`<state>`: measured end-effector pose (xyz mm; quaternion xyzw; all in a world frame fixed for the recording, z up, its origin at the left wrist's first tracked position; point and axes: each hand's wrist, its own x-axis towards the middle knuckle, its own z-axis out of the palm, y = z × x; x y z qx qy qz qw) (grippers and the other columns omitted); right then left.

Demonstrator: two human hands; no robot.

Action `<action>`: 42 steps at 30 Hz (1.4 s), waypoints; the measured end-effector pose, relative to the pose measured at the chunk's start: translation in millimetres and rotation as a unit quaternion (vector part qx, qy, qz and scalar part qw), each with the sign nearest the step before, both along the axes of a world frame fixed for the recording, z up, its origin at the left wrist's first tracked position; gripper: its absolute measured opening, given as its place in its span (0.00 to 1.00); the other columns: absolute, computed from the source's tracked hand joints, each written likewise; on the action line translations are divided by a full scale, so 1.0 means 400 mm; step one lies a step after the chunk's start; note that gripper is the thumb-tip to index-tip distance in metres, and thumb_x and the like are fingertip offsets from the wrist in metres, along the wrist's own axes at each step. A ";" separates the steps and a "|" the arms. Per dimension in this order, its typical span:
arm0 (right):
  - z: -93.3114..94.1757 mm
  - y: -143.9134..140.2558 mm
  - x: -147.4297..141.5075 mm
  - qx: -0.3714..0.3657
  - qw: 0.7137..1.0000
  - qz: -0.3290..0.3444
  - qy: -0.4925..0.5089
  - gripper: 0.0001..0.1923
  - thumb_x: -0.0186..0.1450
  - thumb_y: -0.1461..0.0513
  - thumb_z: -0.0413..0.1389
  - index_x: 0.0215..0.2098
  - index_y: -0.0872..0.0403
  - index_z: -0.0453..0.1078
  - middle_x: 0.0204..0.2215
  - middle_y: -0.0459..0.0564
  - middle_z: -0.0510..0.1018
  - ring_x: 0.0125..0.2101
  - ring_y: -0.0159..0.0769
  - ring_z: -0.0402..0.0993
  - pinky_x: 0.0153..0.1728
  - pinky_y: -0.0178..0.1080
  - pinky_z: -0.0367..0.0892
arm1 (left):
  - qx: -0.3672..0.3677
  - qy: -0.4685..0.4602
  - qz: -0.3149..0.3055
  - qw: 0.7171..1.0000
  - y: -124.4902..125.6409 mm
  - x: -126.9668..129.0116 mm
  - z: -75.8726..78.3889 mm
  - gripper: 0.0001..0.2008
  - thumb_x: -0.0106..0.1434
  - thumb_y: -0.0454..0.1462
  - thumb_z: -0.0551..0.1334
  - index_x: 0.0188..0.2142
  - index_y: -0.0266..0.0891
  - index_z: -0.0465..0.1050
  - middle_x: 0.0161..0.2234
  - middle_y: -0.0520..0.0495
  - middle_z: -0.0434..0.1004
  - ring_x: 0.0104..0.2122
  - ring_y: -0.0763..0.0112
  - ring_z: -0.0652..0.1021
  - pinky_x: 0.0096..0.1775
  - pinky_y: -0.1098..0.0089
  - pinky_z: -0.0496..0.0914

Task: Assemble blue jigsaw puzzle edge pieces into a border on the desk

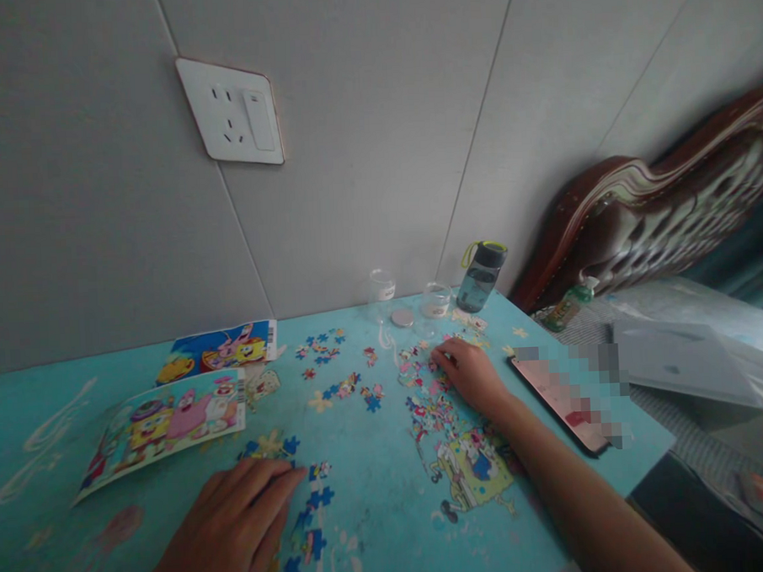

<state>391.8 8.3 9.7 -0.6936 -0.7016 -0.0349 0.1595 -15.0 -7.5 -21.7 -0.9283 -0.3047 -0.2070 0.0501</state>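
My left hand [231, 529] lies flat, palm down, on the turquoise table [372, 522], its fingertips by several blue puzzle pieces [311, 491]. My right hand [472, 373] reaches further back and rests on a heap of loose colourful puzzle pieces [424, 385], fingers curled over them; whether it grips one I cannot tell. A partly joined cartoon puzzle section [475, 472] lies just under my right forearm. More loose pieces [345, 389] are scattered across the middle of the table.
Two cartoon picture cards [166, 422] [223, 348] lie at the left. A clear jar [382, 294], a small cup [436, 300], a round lid [401, 318] and a grey water bottle [480, 276] stand at the back wall. A phone [567, 396] lies at the right edge. A bed headboard [657, 215] is beyond.
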 end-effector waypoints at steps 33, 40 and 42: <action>0.017 0.046 0.028 -0.012 0.999 -0.037 -0.007 0.17 0.71 0.57 0.49 0.33 0.54 0.77 0.32 0.51 0.79 0.34 0.36 0.74 0.38 0.35 0.62 | -0.004 0.000 -0.002 1.000 -0.011 0.019 0.028 0.14 0.67 0.40 0.58 0.50 0.47 0.75 0.44 0.50 0.78 0.43 0.64 0.77 0.47 0.64 0.68; 0.020 0.024 0.075 0.004 0.999 -0.039 0.025 0.17 0.71 0.57 0.49 0.41 0.55 0.78 0.35 0.52 0.80 0.35 0.38 0.74 0.38 0.36 0.63 | -0.011 0.000 0.005 1.000 -0.015 0.018 0.023 0.14 0.67 0.39 0.58 0.50 0.48 0.75 0.44 0.50 0.78 0.43 0.63 0.76 0.47 0.63 0.68; 0.023 0.018 0.063 0.004 0.999 -0.026 0.034 0.16 0.71 0.58 0.49 0.43 0.54 0.78 0.36 0.51 0.80 0.35 0.37 0.75 0.39 0.36 0.64 | -0.013 -0.002 0.006 1.000 -0.015 0.016 0.022 0.14 0.68 0.40 0.58 0.51 0.48 0.74 0.44 0.50 0.78 0.43 0.63 0.77 0.48 0.63 0.68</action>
